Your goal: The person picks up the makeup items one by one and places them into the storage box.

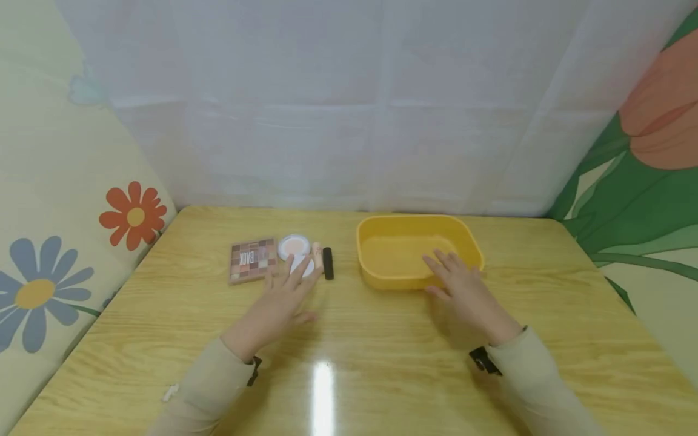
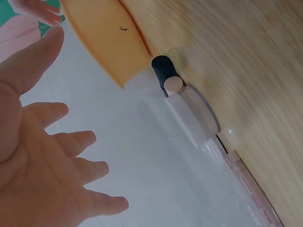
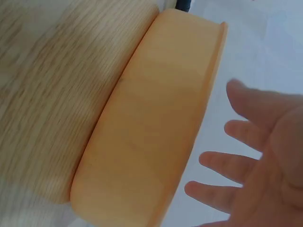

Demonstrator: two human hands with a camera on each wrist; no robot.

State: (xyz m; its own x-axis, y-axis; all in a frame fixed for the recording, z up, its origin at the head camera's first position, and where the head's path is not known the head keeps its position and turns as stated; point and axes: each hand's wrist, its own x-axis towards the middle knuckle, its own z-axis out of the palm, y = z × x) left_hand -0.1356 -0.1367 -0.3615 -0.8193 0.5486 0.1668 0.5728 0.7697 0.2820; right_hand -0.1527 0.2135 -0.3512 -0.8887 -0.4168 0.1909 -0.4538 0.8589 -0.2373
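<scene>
With its fingers spread, my left hand (image 1: 274, 310) hovers just in front of the makeup items and holds nothing. A brown eyeshadow palette (image 1: 252, 260) lies at the left of the group. Beside it sits an opened round powder compact (image 1: 294, 246), partly covered by my left fingers in the head view. A pale pink tube (image 1: 317, 254) and a black tube (image 1: 328, 263) stand to its right. My right hand (image 1: 463, 297), fingers apart and holding nothing, is over the near right rim of a yellow plastic basin (image 1: 376, 280). In the right wrist view the fingers are apart from the basin wall (image 3: 142, 118).
The items are on a wood-grain table (image 1: 371, 351) with a white cloth (image 1: 327, 109) hanging behind its far edge. Flower-print fabric (image 1: 43, 181) borders both sides. A small white scrap (image 1: 170, 392) lies near the left sleeve.
</scene>
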